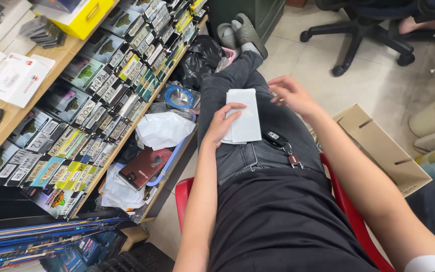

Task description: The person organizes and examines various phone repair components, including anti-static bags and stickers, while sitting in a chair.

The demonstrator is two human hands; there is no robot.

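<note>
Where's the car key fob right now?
In the head view, the black key fob lies on the person's right thigh, just right of the white flat packet that the left hand holds, below the right hand.

White packet (242, 116) and keys (278, 138) lie on lap (258, 151).
</note>
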